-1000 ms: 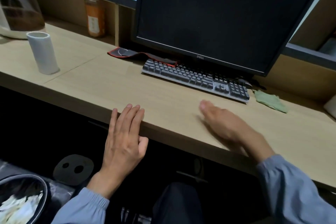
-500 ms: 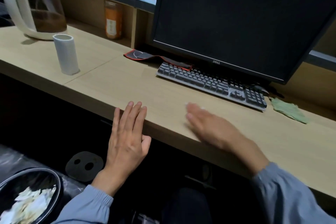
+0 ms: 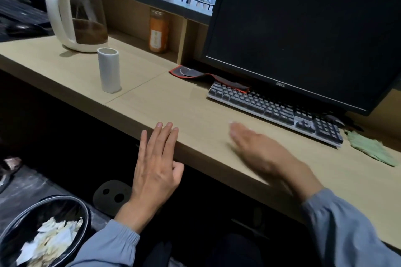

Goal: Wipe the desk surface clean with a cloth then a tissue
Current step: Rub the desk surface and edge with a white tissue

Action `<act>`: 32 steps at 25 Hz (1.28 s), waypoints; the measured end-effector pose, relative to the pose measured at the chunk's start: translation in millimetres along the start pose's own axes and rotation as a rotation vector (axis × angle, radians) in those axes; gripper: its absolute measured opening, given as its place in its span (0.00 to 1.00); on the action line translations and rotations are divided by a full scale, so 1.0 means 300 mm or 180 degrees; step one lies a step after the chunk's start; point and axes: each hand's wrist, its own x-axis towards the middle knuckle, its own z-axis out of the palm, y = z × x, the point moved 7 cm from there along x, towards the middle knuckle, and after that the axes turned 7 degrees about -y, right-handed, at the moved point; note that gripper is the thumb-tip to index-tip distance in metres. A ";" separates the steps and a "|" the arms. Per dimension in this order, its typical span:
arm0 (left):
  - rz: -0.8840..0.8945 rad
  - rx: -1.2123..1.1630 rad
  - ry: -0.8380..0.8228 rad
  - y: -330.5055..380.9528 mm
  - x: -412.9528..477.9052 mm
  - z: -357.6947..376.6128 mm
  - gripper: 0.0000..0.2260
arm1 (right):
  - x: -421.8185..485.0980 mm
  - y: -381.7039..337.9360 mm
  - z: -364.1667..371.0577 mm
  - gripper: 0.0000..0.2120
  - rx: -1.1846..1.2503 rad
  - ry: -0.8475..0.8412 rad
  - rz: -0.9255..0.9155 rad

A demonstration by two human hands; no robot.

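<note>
Swept toward 9 o'clock vs. prior frame: R hand (image 3: 267, 154), fingers straight, pressing white scrap (image 3: 234, 123) (prob. tissue) on desk (image 3: 173, 102). L hand (image 3: 156, 167) flat, fingers together. Cloth (image 3: 373, 147) idle at 3 o'clock: cloth pass prob. done, tissue pass underway.

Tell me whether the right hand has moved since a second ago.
Yes, the right hand slid leftward along the desk, from below the middle of the keyboard toward its left end.
</note>
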 end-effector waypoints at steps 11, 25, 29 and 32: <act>-0.0244 0.0063 -0.0068 -0.140 0.014 -0.006 0.35 | 0.099 -0.249 0.018 0.30 0.0132 -0.0083 -0.0642; -0.0501 -0.0112 -0.0035 -0.251 0.026 -0.034 0.38 | 0.322 -0.227 -0.073 0.28 0.0185 -0.0039 -0.0072; -0.0551 -0.0144 -0.0003 -0.282 0.030 -0.043 0.40 | 0.346 -0.351 -0.064 0.28 0.0193 0.0051 -0.0234; -0.0539 -0.0127 0.0039 -0.307 0.040 -0.043 0.41 | 0.320 -0.591 0.011 0.30 0.0152 -0.0083 -0.1185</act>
